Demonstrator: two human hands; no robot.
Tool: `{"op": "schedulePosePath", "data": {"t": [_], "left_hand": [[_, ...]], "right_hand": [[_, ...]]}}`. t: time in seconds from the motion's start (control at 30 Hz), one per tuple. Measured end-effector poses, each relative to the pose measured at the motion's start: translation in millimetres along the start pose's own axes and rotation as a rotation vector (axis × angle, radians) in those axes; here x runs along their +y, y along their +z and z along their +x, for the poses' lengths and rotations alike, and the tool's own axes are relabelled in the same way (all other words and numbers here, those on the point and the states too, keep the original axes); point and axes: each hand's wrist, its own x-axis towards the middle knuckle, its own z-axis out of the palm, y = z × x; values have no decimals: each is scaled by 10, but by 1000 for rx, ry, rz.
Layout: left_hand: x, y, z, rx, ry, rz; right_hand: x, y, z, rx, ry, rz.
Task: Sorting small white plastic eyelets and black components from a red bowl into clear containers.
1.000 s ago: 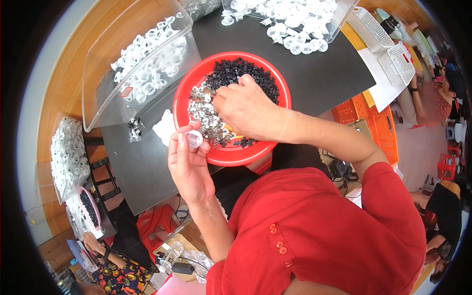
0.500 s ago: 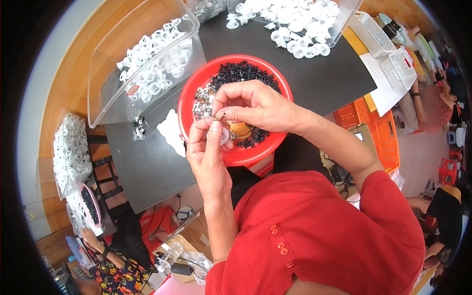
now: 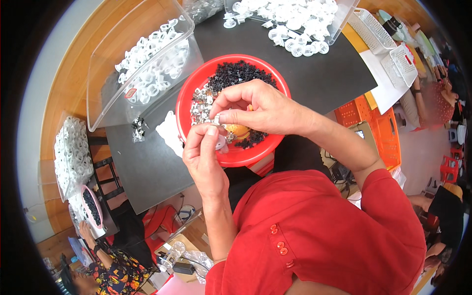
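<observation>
Both my hands are over a red basin [image 3: 281, 81]. My left hand [image 3: 205, 155] is closed around a small white round plastic part [image 3: 221, 142], which shows by its fingers. My right hand [image 3: 260, 109] pinches a small shiny metal clip [image 3: 217, 119] between thumb and fingertip, just above the left fingertips. Small black plastic pieces [image 3: 241, 73] fill the far side of the basin. Silvery metal clips [image 3: 199, 107] lie heaped at its left, partly behind my hands. Something yellow-orange [image 3: 238, 131] shows in the basin beneath my right hand.
A clear bin [image 3: 110, 109] of white plastic parts stands at the left of the dark table [image 3: 147, 172]. Another heap of white parts [image 3: 300, 24] lies at the far side. White baskets [image 3: 400, 66] and an orange crate [image 3: 388, 140] are on the right. A co-worker's hand [image 3: 87, 235] is at lower left.
My fingertips, together before, have parted slightly. The left hand has shifted a little left and down, and the metal clip now shows in my right fingers.
</observation>
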Motion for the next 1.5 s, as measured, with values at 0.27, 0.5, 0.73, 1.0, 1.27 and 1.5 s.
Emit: {"op": "schedulePosePath", "data": {"t": [0.27,0.5,0.73,1.0,1.27,1.5], "left_hand": [[-69,41,8,94,-16,7],[-83,45,-5,15,62,60],[-26,70,-14,-40,-129,-258],[-17,61,18,-96,-220,-345],[-146,-24,27,-202,-306,-531],[-143,1,9,-162,-266,-476]], "right_hand": [[-33,179,-139,186,74,141],[1,253,-138,179,79,287],[5,221,-150,355,-138,-76],[-7,186,-280,290,-410,-645],[31,145,-280,265,-507,-875],[-26,137,-329,246,-491,-836]]}}
